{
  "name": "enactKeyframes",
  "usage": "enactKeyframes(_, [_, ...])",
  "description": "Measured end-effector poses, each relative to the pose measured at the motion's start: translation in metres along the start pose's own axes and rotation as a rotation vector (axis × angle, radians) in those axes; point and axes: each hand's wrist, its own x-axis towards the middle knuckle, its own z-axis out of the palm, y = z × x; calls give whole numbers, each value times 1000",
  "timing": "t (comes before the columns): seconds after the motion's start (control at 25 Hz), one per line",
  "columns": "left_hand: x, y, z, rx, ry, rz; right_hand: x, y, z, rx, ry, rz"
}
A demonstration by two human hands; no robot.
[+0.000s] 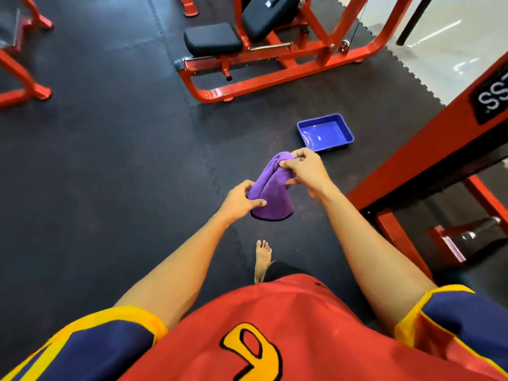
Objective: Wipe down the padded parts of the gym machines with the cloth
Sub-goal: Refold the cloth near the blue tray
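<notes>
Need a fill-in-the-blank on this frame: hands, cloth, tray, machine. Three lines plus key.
1. The left hand and the right hand both grip a ____ cloth.
2. The tray lies on the floor, on the person's ____ side.
3. The seat pad sits on a ____ frame.

Missing words: purple; right; red.
</notes>
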Motion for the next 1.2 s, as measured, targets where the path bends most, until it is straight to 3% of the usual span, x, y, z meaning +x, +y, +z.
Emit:
enactKeyframes(0.12, [62, 38, -15, 60, -3, 28, 58, -27, 3, 73, 13, 8])
enactKeyframes(0.24, [123, 67, -24, 173, 115, 63, 107, -57, -2, 59, 11, -53])
enactKeyframes(0.64, [341, 145, -87, 259, 106, 210, 275, -88, -34, 23, 281, 58])
enactKeyframes(0.96, [495, 217, -133, 449, -79, 397, 390, -122, -31, 109, 496, 122])
enactKeyframes(1.2, [584, 261, -108, 377, -194, 471, 447, -126, -63, 153, 637, 164])
